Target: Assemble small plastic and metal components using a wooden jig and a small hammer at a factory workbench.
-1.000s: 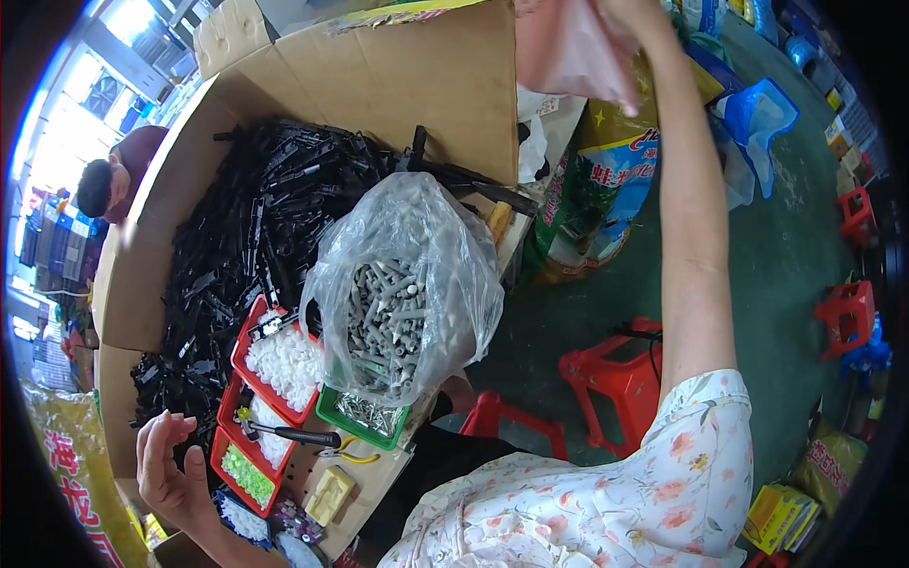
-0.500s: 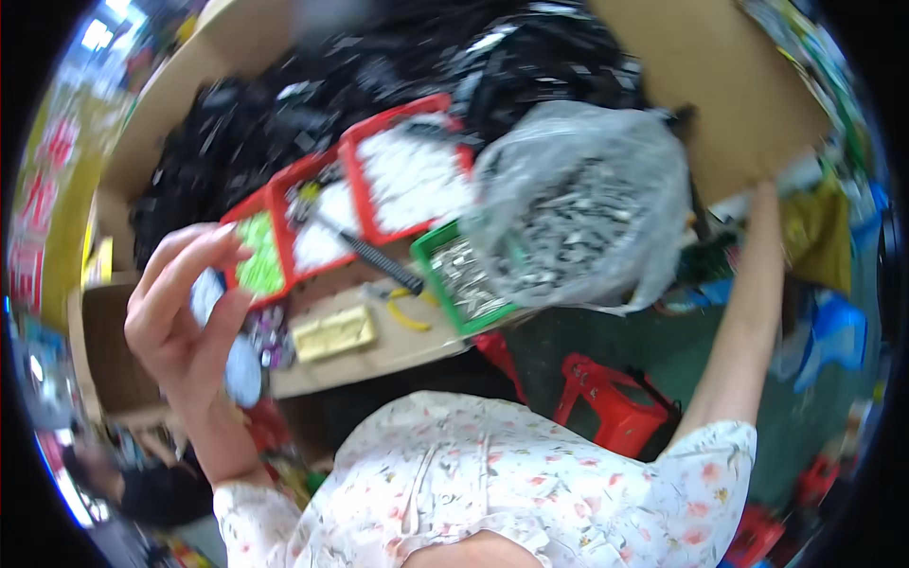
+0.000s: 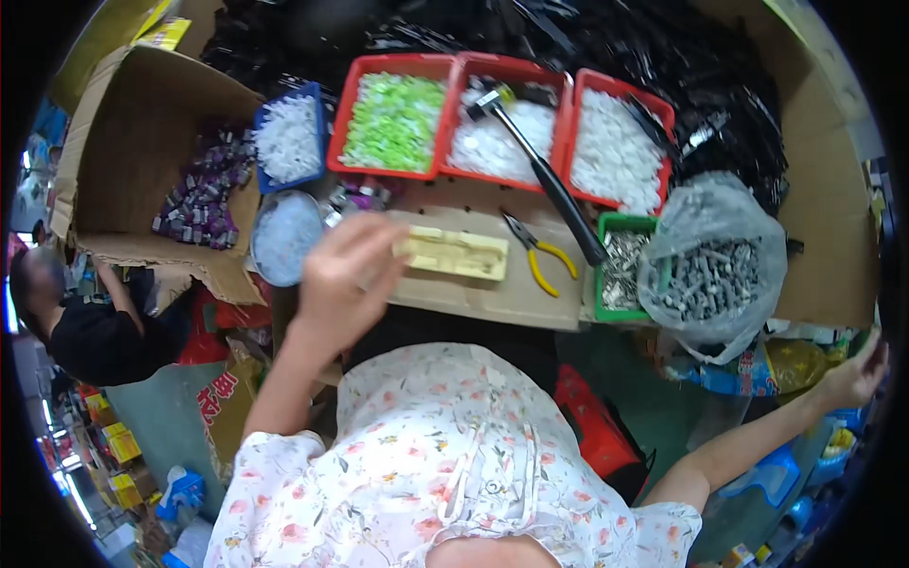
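My left hand (image 3: 348,276) hovers at the left end of a pale yellow block-shaped jig (image 3: 464,254), its bent fingers smeared by motion. Whether anything is between those fingers does not show. My right arm stretches far out to the right, past the cardboard edge, where my right hand (image 3: 855,375) has its fingers curled in; what they hold, if anything, is too small to make out. Pliers with yellow handles (image 3: 542,260) lie right of the jig. A black-handled hammer (image 3: 549,180) rests across the middle red tray (image 3: 566,114).
Small purple-and-silver parts (image 3: 201,204) lie in a tipped carton (image 3: 114,142). Nearby are a blue tray of white pieces (image 3: 289,139), a round tub (image 3: 287,239), green pieces (image 3: 393,118), a green tray (image 3: 606,227) and a clear bag of grey parts (image 3: 715,275). Another person (image 3: 104,327) sits left.
The view has turned, so the bench shows further right and more level. My left hand has come from beside the green pieces to the jig's left end. My right hand has come into sight.
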Demonstrator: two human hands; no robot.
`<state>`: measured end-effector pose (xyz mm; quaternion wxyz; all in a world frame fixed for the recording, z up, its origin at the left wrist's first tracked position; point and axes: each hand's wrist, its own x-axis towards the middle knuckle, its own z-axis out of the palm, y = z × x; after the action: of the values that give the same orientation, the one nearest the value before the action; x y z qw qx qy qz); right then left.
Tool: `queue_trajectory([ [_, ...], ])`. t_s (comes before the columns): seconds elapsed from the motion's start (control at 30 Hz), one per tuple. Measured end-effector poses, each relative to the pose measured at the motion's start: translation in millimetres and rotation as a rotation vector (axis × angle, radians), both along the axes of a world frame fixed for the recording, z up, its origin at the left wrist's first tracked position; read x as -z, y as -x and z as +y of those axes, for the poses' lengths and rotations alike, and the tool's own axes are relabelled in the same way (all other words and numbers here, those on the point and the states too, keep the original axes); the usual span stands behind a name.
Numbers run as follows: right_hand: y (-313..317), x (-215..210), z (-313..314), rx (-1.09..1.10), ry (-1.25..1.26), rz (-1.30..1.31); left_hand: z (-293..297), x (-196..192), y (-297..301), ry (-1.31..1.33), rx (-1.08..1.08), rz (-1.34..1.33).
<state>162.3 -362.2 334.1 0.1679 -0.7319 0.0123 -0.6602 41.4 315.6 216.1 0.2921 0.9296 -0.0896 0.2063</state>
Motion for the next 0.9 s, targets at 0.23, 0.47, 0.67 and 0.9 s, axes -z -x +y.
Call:
queue_trajectory([
  [0.23, -58, 22, 400, -0.893, 0.373, 0.692, -12, 50, 25, 0.166, 0.153, -0.060],
  [0.47, -169, 90, 585, -0.941, 0.692, 0.848, -7, 51, 40, 0.247, 0.120, -0.101],
  [0.67, -233, 137, 639, -0.849, 0.764, 1.048, 12, 56, 50, 0.258, 0.015, -0.075],
  [0.9, -201, 98, 617, -1.037, 0.203, 1.017, 22, 50, 34, 0.323, 0.002, -0.097],
])
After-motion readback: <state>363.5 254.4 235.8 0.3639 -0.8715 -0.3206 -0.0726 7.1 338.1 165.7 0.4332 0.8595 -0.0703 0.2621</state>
